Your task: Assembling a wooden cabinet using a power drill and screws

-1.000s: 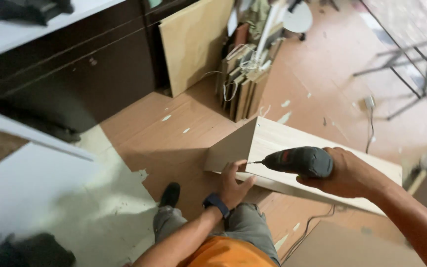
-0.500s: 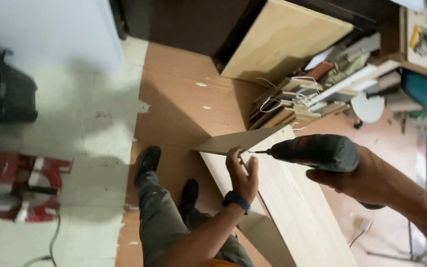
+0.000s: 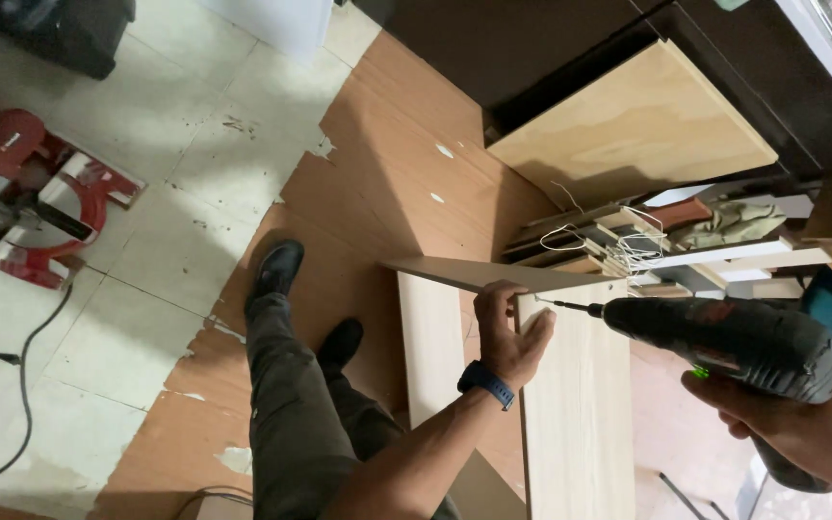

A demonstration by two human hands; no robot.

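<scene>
Gripping the top corner of a pale wooden panel (image 3: pixel 575 404), the left hand (image 3: pixel 506 332) wraps its fingers over the edge where that panel meets a second board (image 3: pixel 479 274) lying across it at a right angle. A blue wristwatch (image 3: pixel 486 383) sits on that wrist. The right hand (image 3: pixel 801 424) is closed around the handle of a dark cordless drill (image 3: pixel 724 342), held level, with its driver bit (image 3: pixel 570 307) pointing at the panel's corner, just beside the left fingers; whether the tip touches the wood cannot be told. The panel stands on edge between the two hands, in front of the person's legs in dark trousers, with black shoes (image 3: pixel 276 270) on brown sheeting (image 3: pixel 387 164) spread over the tiled floor. Behind the joint lie stacked wood offcuts (image 3: pixel 589 246) with white cord, and a plywood sheet (image 3: pixel 633 130) leans against dark cabinets. Far to the left, well apart, a red circular saw (image 3: pixel 26 197) rests on the tiles with its black cable (image 3: pixel 21 385) trailing.
</scene>
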